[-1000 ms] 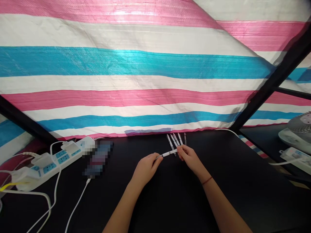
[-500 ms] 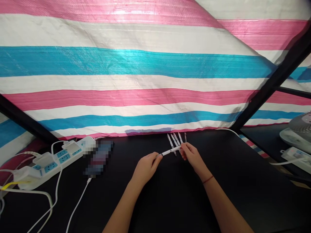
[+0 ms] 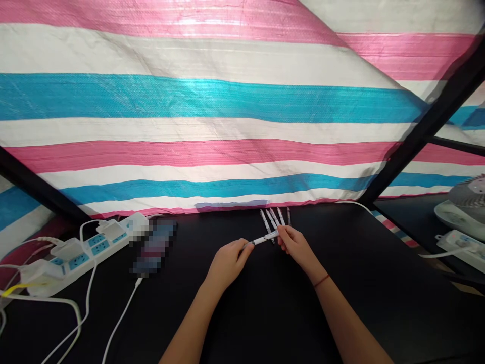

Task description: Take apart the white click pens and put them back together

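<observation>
six pens (image 3: 281, 216), one left hand (image 3: 228, 265), one right hand (image 3: 297, 247).

On the table (image 3: 364, 303) I read a row of pens (image 3: 273, 218) along the far edge, a power strip (image 3: 76, 263) at left, a masked object (image 3: 154, 246), probably a phone, just beside it, and a fan (image 3: 468, 202) off the table at right.

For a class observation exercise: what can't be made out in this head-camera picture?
Head view:
The held pen's right end: hidden by the right hand.
Any markings on the row of pens: too small to read.
The dark object beside the power strip: pixelated, so its kind can't be told.
The fan: cut off by the right edge.
</observation>
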A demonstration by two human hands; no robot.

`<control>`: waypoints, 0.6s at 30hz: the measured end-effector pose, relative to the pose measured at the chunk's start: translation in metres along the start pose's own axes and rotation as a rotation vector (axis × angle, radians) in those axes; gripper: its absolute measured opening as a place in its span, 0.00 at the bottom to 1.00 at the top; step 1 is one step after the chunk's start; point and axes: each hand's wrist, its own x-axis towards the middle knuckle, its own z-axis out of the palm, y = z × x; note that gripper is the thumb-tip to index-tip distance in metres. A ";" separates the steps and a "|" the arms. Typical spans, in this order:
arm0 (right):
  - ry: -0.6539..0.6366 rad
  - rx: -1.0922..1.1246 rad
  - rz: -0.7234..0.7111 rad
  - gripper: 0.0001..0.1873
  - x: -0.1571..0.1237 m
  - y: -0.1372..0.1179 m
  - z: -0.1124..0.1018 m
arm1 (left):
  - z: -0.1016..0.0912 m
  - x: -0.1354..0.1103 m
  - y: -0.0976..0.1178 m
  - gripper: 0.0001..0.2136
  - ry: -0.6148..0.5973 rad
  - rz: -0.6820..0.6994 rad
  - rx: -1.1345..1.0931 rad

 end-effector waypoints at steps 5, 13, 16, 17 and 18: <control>-0.061 0.019 -0.041 0.21 -0.001 -0.001 -0.002 | 0.001 0.000 -0.003 0.17 -0.009 0.002 0.020; -0.043 0.022 0.008 0.21 0.000 0.002 0.000 | 0.001 0.000 -0.001 0.17 -0.009 -0.009 0.014; -0.032 0.010 -0.022 0.22 0.000 0.001 -0.003 | 0.000 0.000 0.001 0.18 -0.011 -0.017 0.010; -0.041 0.035 -0.035 0.21 0.000 0.000 -0.003 | 0.000 0.000 0.001 0.18 -0.009 -0.020 0.007; -0.052 0.067 -0.044 0.20 0.000 -0.002 -0.004 | -0.001 0.000 0.001 0.18 -0.007 -0.023 0.005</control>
